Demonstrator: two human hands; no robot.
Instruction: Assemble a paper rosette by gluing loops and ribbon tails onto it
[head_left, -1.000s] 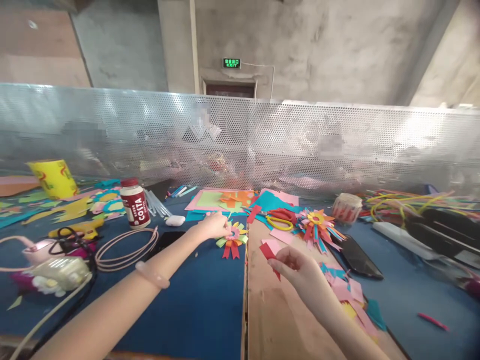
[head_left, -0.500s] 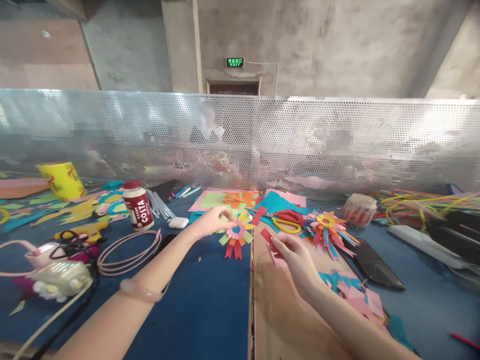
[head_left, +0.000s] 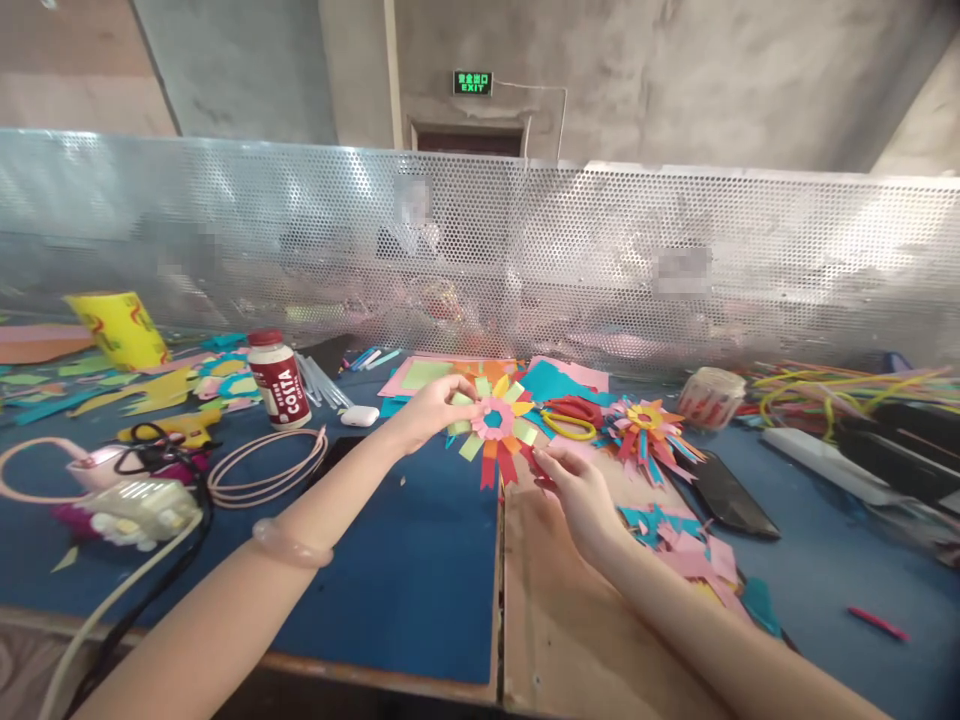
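Observation:
A paper flower (head_left: 495,421) with a pink ring and yellow, green, orange and red petals is held up over the table. My left hand (head_left: 442,408) pinches its left edge. At its lower right, my right hand (head_left: 574,485) has finger and thumb closed on a red paper strip (head_left: 541,466), mostly covered by the fingers and close against the petals. Behind the right hand lie red-and-yellow scissors (head_left: 571,420). Another layered paper flower (head_left: 643,428) rests on the table farther right.
A perforated metal screen (head_left: 315,250) runs along the back. To the left stand a Costa bottle (head_left: 279,382), a coiled cable (head_left: 262,475) and a yellow glue gun (head_left: 176,428). Paper scraps (head_left: 686,550), a black phone (head_left: 731,498) and a power strip (head_left: 829,466) lie to the right.
My right hand has brought the red strip in from the right to the flower's lower right edge. The flower in my left hand has shifted slightly right and up. The camera has tilted down.

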